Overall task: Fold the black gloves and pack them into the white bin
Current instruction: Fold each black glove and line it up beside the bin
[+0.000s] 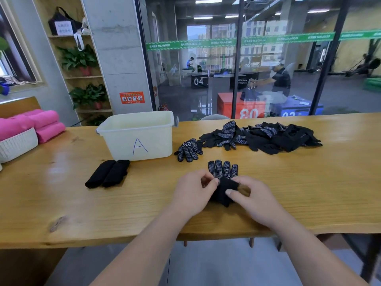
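A black dotted glove (223, 169) lies on the wooden table (61, 203) in front of me, fingers pointing away, its cuff end doubled over. My left hand (192, 190) pinches the cuff from the left and my right hand (250, 197) pinches it from the right. The white bin (138, 137), marked "A", stands behind and to the left. Two folded black gloves (107, 173) lie side by side in front of the bin. One flat dotted glove (188, 150) lies to the right of the bin, and a pile of several black gloves (263, 136) spreads along the table's far right.
A white woven basket (17, 144) with rolled pink towels (44, 123) sits at the far left of the table. A glass wall runs behind the table. The table's front edge is close under my forearms.
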